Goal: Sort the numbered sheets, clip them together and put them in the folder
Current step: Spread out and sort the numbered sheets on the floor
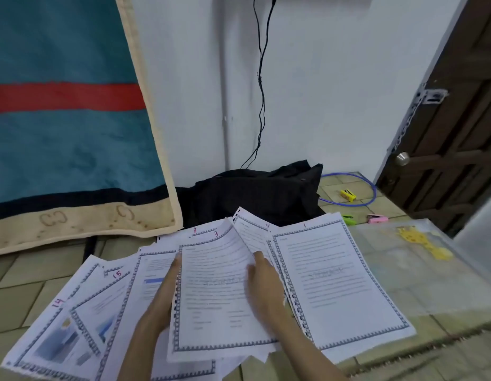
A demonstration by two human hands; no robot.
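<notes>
Sorting underway: numbered sheets (82,320) fanned across the floor so numbers show. Left hand (167,295) grips sheet 3 (214,292) by its edge; right hand (263,284) presses flat-fingered on top, steadying. Sheet 1 (332,276) set aside right (likely pile start).

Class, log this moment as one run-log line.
stage: sorting | left hand: holds sheet 3 | right hand: on sheet 3 | sheet 1: apart, right
</notes>
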